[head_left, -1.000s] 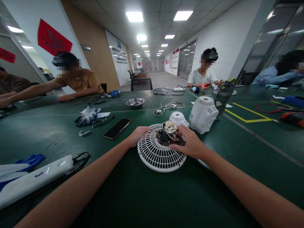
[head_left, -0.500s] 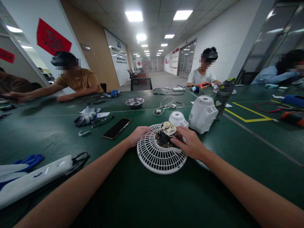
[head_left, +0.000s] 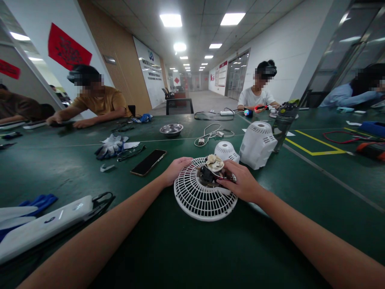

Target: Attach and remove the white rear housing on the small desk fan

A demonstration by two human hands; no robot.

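A round white fan grille lies on the green table in front of me. On its hub sits a dark fan motor, topped by a cream-coloured plastic part. My left hand grips the grille's left rim, its fingers partly hidden beneath the edge. From the right, my right hand closes thumb and fingers around the motor's side. Just behind stand a small white domed cover with vents and a larger white plastic housing.
A water bottle stands by the housing. Left of the grille lie a phone, gloves and a white device with a strap. Farther back are a metal bowl and a white cable. Several people sit around the table.
My hands keep their hold, with only slight finger movement of the right hand at the motor. The person at the left has drawn an outstretched arm back in.
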